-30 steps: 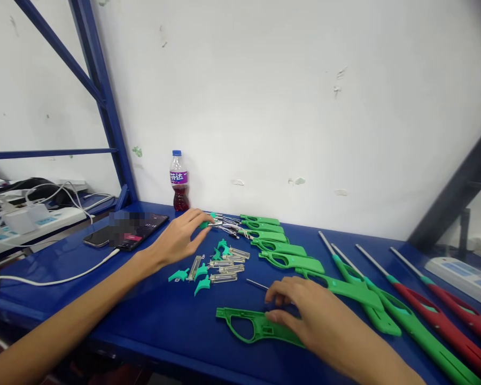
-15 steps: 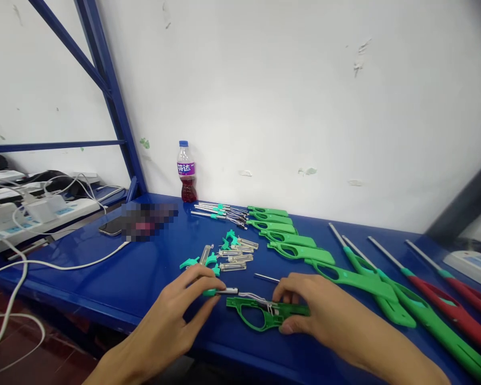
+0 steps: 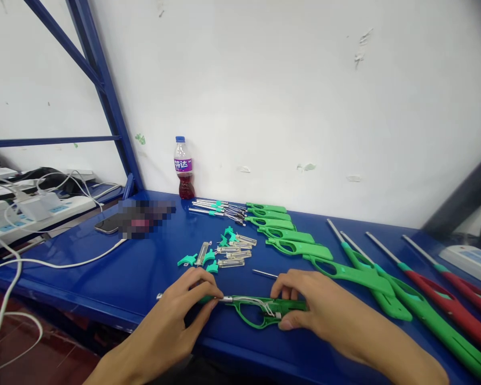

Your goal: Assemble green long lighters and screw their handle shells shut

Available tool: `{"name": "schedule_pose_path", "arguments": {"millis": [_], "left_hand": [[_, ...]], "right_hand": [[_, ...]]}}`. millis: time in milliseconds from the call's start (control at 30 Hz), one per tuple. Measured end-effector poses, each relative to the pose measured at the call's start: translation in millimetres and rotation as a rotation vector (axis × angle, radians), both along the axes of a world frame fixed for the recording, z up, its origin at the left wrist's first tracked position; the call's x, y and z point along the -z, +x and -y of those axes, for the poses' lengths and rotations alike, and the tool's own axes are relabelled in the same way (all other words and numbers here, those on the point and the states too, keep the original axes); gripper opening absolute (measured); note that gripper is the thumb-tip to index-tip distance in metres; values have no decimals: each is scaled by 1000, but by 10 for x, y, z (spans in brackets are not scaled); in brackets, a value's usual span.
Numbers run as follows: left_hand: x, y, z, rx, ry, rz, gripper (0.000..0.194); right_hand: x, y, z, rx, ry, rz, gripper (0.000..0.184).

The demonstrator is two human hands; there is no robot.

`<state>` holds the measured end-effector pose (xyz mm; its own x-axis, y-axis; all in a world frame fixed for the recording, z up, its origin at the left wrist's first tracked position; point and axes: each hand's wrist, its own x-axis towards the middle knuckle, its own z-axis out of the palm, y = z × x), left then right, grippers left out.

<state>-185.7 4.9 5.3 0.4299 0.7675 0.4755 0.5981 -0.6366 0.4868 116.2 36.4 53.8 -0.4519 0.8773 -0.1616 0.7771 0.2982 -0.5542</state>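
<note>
My left hand pinches a metal lighter tube between thumb and fingers. The tube's tip pokes out left of the hand, and its other end meets the front of an open green lighter shell half. White wires run from the tube into the shell, above the finger loop. My right hand grips the handle end of the shell and covers part of it. A thin metal rod sticks out behind the right fingers; its far end is hidden. Teal triggers and clear fuel tanks lie beyond my hands.
Several green shell halves lie behind. Tubes with wires rest near the wall. Green and red lighters lie at right. A drink bottle, a phone and a white cable are at left on the blue table.
My left hand has brought the tube down and against the front end of the green shell, closing the gap. The right hand keeps its grip. The view has shifted slightly.
</note>
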Motion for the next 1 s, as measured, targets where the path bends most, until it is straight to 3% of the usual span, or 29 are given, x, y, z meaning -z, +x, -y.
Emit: {"name": "schedule_pose_path", "arguments": {"millis": [500, 800, 1000], "left_hand": [[-18, 72, 2, 18, -33, -14, 24], [-21, 203, 24, -4, 101, -45, 24], [-30, 173, 9, -24, 18, -30, 27]], "right_hand": [[-19, -30, 2, 35, 1, 33, 29], [-106, 0, 42, 69, 3, 50, 22], [-85, -13, 25, 62, 1, 56, 17]]}}
